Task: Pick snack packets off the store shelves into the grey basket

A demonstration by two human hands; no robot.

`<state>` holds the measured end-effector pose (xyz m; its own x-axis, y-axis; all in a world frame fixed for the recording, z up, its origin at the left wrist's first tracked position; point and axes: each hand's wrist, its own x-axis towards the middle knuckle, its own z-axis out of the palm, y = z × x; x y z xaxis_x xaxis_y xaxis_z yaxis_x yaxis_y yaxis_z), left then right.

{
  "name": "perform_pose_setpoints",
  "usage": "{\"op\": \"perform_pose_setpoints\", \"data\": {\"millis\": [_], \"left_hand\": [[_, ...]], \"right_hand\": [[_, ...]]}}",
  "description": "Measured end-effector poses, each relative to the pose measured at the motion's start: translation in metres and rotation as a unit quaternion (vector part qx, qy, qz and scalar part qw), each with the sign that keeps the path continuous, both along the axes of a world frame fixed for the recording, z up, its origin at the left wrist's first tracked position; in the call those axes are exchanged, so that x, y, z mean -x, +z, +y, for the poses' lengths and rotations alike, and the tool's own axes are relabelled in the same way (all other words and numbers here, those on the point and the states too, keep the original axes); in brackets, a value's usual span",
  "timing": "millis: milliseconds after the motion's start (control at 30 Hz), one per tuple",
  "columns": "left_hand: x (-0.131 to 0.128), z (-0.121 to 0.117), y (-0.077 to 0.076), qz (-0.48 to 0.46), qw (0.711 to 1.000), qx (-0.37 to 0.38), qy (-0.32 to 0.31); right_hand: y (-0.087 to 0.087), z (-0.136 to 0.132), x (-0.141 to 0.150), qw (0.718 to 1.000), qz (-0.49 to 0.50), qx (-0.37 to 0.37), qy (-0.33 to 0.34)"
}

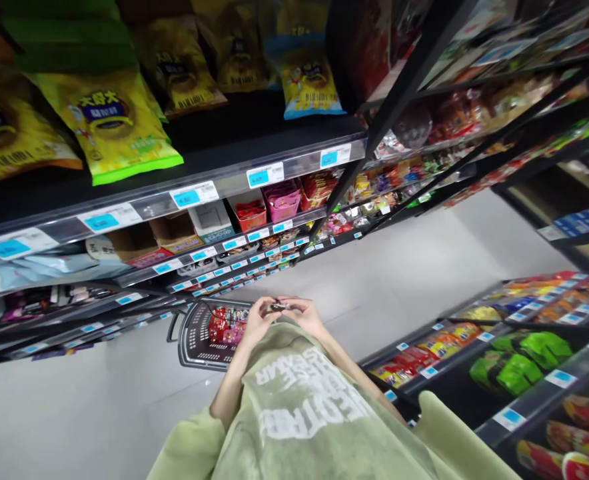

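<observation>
My left hand (258, 320) and my right hand (302, 315) meet in front of my shirt, fingers bent and pinched around a small dark packet-like item (277, 307). What exactly it is cannot be made out, as fingertips cover part of it. Just left of and below my hands, a dark grey shopping basket (194, 357) with a handle stands on the floor. Red and pink shiny snack packets (219, 325) lie inside it. My left forearm hides the basket's right side.
To the left, a shelf (234, 150) carries yellow snack bags (109, 120) above lower tiers of boxes and packets with blue price tags. On the right, another shelf (504, 417) holds green packs (524, 360) and cups. A pale floor aisle (399, 260) runs between them.
</observation>
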<state>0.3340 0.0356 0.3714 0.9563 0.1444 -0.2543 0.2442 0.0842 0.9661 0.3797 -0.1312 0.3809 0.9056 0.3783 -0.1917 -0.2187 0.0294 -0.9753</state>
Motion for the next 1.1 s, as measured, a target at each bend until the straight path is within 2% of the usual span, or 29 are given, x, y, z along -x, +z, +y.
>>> {"op": "perform_pose_setpoints", "data": {"millis": [133,233,367,500,600,733,833,900,967,1100], "left_hand": [[0.005,0.003,-0.002,-0.058,0.995,-0.066,0.039],[0.007,0.008,-0.003,-0.148,0.975,-0.153,0.063],[0.008,0.016,-0.001,-0.278,0.929,-0.243,0.029],[0.009,0.020,0.002,-0.319,0.909,-0.269,0.014],[0.010,0.021,0.001,-0.289,0.919,-0.267,0.032],[0.014,0.016,-0.009,-0.187,0.955,-0.222,0.067],[0.014,0.013,-0.027,-0.063,0.974,-0.135,0.171],[0.007,0.020,-0.043,-0.004,0.964,-0.085,0.251],[-0.006,0.037,-0.057,0.024,0.947,-0.077,0.310],[-0.042,0.099,-0.078,0.075,0.899,-0.112,0.417]], "right_hand": [[-0.001,0.006,-0.002,0.999,-0.030,-0.012,0.012],[-0.004,0.009,-0.004,0.999,-0.016,-0.030,-0.005],[-0.008,0.008,-0.004,0.999,-0.028,-0.035,-0.006],[-0.007,0.008,-0.004,0.999,-0.039,-0.037,-0.001],[-0.003,0.010,-0.006,0.999,-0.038,-0.031,0.001],[-0.003,0.012,-0.007,1.000,-0.019,-0.006,-0.003],[-0.007,0.012,-0.005,0.999,0.031,0.004,-0.009],[-0.011,0.011,-0.003,0.997,0.079,-0.003,-0.026],[-0.015,0.008,-0.002,0.992,0.118,-0.006,-0.047],[-0.020,0.001,0.002,0.985,0.161,0.001,-0.069]]}}
